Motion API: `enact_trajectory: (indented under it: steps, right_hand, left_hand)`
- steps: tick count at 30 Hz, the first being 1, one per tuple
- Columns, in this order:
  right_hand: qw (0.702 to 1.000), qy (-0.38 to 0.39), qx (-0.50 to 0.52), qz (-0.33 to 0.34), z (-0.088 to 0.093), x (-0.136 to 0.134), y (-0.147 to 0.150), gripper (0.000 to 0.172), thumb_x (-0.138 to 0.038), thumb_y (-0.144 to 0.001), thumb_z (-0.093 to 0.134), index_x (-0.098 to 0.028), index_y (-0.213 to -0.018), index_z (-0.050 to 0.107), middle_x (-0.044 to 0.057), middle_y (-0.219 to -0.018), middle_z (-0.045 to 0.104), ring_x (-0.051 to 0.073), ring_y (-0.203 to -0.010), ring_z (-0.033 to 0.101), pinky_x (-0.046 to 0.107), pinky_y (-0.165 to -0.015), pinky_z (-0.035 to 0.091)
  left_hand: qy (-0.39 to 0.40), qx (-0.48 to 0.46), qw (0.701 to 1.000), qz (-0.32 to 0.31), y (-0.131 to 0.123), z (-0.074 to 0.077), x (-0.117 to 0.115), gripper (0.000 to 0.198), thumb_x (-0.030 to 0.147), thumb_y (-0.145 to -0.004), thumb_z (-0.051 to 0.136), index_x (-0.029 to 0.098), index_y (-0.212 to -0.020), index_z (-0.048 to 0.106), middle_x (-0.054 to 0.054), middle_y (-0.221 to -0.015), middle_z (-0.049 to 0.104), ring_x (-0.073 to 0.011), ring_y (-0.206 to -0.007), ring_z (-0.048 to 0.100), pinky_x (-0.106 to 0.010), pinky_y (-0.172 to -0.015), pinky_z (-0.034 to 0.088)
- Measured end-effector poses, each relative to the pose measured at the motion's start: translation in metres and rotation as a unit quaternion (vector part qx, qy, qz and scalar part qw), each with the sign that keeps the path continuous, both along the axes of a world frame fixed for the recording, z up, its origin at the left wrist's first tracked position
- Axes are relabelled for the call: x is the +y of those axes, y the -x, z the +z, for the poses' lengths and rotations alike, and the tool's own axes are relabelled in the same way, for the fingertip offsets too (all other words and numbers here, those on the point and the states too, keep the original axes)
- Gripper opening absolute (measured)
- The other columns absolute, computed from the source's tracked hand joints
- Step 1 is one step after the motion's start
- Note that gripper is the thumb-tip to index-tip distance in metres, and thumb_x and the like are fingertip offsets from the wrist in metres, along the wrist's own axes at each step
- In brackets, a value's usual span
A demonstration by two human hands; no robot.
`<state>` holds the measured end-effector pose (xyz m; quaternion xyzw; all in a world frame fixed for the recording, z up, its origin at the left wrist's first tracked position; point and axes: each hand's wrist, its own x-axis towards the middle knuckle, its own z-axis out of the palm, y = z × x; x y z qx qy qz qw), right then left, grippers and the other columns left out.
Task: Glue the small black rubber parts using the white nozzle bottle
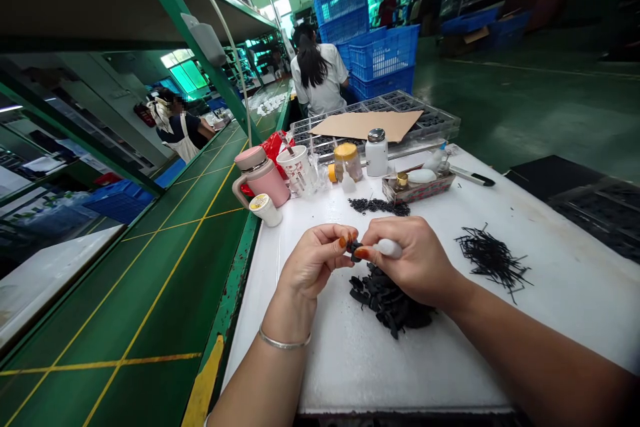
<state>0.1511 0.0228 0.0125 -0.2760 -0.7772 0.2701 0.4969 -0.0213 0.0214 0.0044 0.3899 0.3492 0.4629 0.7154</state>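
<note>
My left hand (320, 257) pinches a small black part (354, 250) between thumb and fingers; its exact kind is too small to make out. My right hand (413, 257) meets it there, closed around a small white squeeze bottle (389, 248), whose front end is hidden by the fingers. Just under my hands lies a heap of black rubbery-looking pieces (390, 303). Beyond the hands is a scatter of tiny black rings or beads (380, 205). To the right of my right hand rests a pile of thin black sticks (493, 257).
Along the table's (400, 380) back stand a pink mug (267, 180), a small white tub (265, 209), a paper cup (297, 170), a yellow-lidded jar (347, 163), a white bottle (377, 153), a small box (420, 188) and a cutter knife (473, 175). A green conveyor (150, 293) runs at left; co-workers sit beyond.
</note>
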Motion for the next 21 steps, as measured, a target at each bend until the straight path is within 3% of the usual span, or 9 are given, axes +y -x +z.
enact_trajectory:
  steps: [6,9,13,18,21]
  right_hand:
    - [0.999,-0.04,-0.001,-0.012,-0.004,0.001,0.001,0.015,-0.004,-0.071,0.062,-0.016,-0.064,0.059,-0.002,-0.06,0.059,0.009,-0.054,0.05,0.022,-0.056,0.036]
    - [1.0,0.002,-0.009,-0.022,-0.005,0.002,0.002,0.01,-0.014,-0.077,0.064,-0.015,-0.067,0.063,0.0,-0.063,0.062,0.011,-0.057,0.053,0.023,-0.057,0.037]
    - [0.992,0.105,-0.071,-0.01,-0.004,0.007,-0.001,0.022,-0.029,-0.082,0.062,-0.014,-0.066,0.064,-0.001,-0.06,0.057,0.011,-0.056,0.049,0.023,-0.054,0.033]
    - [0.932,0.259,-0.246,0.064,0.0,0.019,-0.012,0.027,-0.036,-0.075,0.064,-0.016,-0.06,0.057,-0.004,-0.052,0.044,0.01,-0.051,0.037,0.024,-0.048,0.025]
    - [0.894,0.298,-0.318,0.105,0.002,0.024,-0.018,0.028,-0.037,-0.072,0.065,-0.017,-0.057,0.052,-0.005,-0.051,0.038,0.009,-0.05,0.032,0.024,-0.047,0.022]
  left_hand:
    - [-0.008,0.02,1.0,0.02,0.003,0.001,0.0,0.022,0.022,-0.06,0.083,0.011,-0.069,0.066,-0.002,-0.081,0.057,-0.0096,-0.066,0.058,-0.019,-0.054,0.053]
    - [-0.025,0.029,0.998,0.052,0.002,0.002,0.0,0.023,0.02,-0.062,0.082,0.013,-0.077,0.067,-0.002,-0.082,0.059,-0.0092,-0.067,0.058,-0.019,-0.056,0.054]
    - [-0.079,0.025,0.987,0.14,0.013,0.012,0.0,0.024,0.023,-0.068,0.079,0.017,-0.087,0.065,0.0,-0.081,0.059,-0.009,-0.069,0.057,-0.019,-0.057,0.054]
    - [-0.135,0.004,0.953,0.272,0.059,0.029,-0.005,0.026,0.025,-0.066,0.08,0.018,-0.083,0.062,0.002,-0.078,0.06,-0.0073,-0.066,0.057,-0.017,-0.056,0.052]
    - [-0.161,0.043,0.931,0.324,0.081,0.029,-0.015,0.022,0.026,-0.068,0.079,0.018,-0.081,0.062,0.002,-0.076,0.06,-0.0074,-0.065,0.057,-0.017,-0.056,0.051]
